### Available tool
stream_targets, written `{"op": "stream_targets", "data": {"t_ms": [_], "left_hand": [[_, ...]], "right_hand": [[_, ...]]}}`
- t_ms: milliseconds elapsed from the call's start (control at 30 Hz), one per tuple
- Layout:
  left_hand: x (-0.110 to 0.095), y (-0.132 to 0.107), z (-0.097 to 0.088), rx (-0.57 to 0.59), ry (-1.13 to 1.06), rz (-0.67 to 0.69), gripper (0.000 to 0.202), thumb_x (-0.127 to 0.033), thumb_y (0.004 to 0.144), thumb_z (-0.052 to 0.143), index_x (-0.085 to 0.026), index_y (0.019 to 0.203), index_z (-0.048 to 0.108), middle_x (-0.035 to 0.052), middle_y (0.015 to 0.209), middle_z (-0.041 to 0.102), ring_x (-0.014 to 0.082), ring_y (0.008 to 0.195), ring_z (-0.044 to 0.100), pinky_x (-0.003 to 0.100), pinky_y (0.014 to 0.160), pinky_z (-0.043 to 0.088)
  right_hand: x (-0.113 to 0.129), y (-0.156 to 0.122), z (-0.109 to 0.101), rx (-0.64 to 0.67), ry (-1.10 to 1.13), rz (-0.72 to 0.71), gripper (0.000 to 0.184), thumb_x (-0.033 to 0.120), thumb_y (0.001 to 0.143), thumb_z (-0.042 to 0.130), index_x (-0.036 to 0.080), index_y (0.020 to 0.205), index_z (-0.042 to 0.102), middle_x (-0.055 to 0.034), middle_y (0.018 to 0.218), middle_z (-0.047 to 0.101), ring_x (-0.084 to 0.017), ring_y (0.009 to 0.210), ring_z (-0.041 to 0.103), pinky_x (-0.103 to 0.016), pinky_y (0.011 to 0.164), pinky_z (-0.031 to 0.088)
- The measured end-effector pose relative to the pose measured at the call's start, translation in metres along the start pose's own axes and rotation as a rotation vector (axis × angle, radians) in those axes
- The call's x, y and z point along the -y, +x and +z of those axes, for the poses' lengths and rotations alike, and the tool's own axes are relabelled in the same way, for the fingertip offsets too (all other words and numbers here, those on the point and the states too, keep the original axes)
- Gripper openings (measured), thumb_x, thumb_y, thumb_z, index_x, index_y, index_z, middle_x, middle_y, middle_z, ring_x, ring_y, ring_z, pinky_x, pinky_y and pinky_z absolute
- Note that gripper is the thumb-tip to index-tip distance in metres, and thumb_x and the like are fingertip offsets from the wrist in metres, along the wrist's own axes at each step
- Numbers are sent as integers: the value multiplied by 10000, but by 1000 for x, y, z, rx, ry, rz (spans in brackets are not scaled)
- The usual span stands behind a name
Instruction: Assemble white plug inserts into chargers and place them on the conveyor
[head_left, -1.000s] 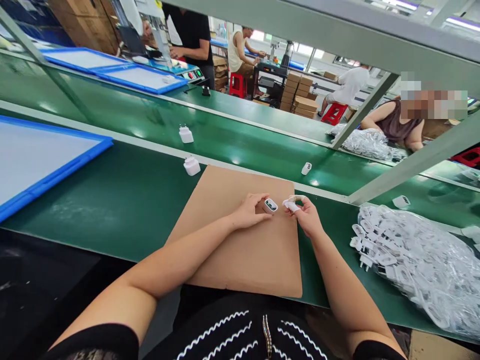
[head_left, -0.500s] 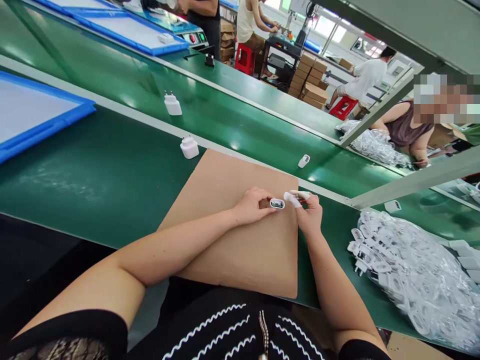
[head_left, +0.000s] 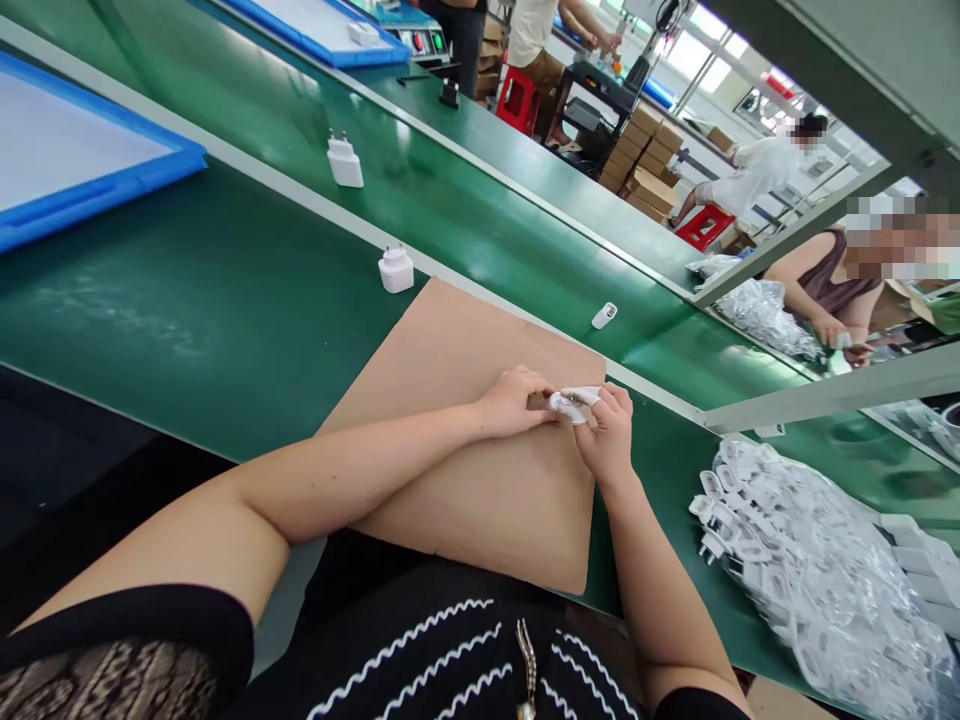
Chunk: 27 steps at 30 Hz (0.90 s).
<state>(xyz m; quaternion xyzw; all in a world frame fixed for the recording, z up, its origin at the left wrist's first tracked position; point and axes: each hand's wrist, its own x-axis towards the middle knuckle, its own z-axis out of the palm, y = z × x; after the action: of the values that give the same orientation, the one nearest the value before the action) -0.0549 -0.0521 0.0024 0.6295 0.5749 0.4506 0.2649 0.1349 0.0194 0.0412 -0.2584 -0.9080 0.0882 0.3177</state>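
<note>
Over the brown cardboard sheet (head_left: 465, 350), my left hand (head_left: 514, 402) is closed on a white charger housing (head_left: 553, 402), now mostly covered by fingers. My right hand (head_left: 604, 425) meets it from the right, its thumb and finger wearing white finger cots and pinched together against the open end of the housing. A small charger part seems to be in that pinch, but the fingertips hide most of it. Past the sheet's upper left corner, a white plug charger (head_left: 396, 270) stands with its two pins up.
Another plug charger (head_left: 345, 163) and a white housing (head_left: 604, 316) sit on the green belt beyond the pale rail. A plastic bag of white charger parts (head_left: 817, 560) lies at right. A blue-edged tray (head_left: 112, 190) is at left. A metal post slants at right; co-workers sit behind.
My right hand has moved left to the housing, closing the gap between the hands. The housing's open end, visible before, is now covered. The view has shifted slightly.
</note>
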Motion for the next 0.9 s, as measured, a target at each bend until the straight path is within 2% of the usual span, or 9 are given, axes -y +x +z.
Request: {"op": "stream_targets", "data": {"t_ms": [200, 300, 400, 533, 667, 800, 900], "left_hand": [[0, 0, -1, 2, -10, 2, 220, -382, 836, 791, -255, 1015, 765, 12, 1034, 787, 255, 1045, 626, 415, 972, 485], [2, 1, -1, -8, -4, 1, 214, -386, 827, 806, -245, 984, 766, 19, 998, 782, 251, 1025, 631, 401, 938, 493], [3, 2, -1, -11, 5, 5, 217, -391, 823, 812, -241, 973, 767, 24, 989, 781, 249, 1010, 636, 388, 916, 500], [1, 2, -1, -5, 8, 12, 219, -372, 825, 815, -238, 991, 765, 22, 991, 782, 246, 1001, 645, 382, 914, 499], [1, 1, 0, -11, 16, 28, 204, -370, 848, 795, -229, 992, 761, 22, 970, 776, 239, 968, 647, 383, 894, 489], [1, 1, 1, -10, 20, 32, 231, -381, 843, 798, -225, 1009, 759, 27, 962, 772, 235, 947, 648, 373, 869, 487], [2, 3, 0, 3, 13, 29, 239, -384, 839, 798, -227, 1015, 762, 29, 965, 769, 229, 931, 649, 368, 871, 489]], "right_hand": [[-5, 7, 0, 54, -15, -47, 162, 210, 920, 599, 263, 976, 741, -23, 881, 728, -220, 881, 673, -509, 1138, 426], [-7, 12, 0, 80, 9, -54, 156, 213, 897, 599, 259, 949, 739, -17, 824, 702, -205, 802, 669, -514, 1153, 443], [-9, 13, 2, 76, 65, -31, 170, 211, 879, 595, 260, 951, 741, -22, 871, 727, -210, 823, 692, -530, 1161, 455], [-8, 10, 3, 48, 71, 24, 193, 193, 854, 584, 253, 939, 746, -30, 874, 736, -224, 856, 727, -515, 1110, 516], [-7, 9, 0, 77, -5, 24, 239, 183, 831, 576, 256, 971, 755, -46, 888, 730, -263, 958, 741, -459, 983, 600], [-10, 12, -3, 102, -1, -49, 200, 178, 854, 570, 262, 918, 740, -2, 783, 667, -188, 698, 691, -490, 1084, 547], [-14, 17, -4, 134, 23, -112, 173, 199, 874, 574, 264, 895, 734, 14, 714, 621, -179, 664, 651, -528, 1142, 492]]}}
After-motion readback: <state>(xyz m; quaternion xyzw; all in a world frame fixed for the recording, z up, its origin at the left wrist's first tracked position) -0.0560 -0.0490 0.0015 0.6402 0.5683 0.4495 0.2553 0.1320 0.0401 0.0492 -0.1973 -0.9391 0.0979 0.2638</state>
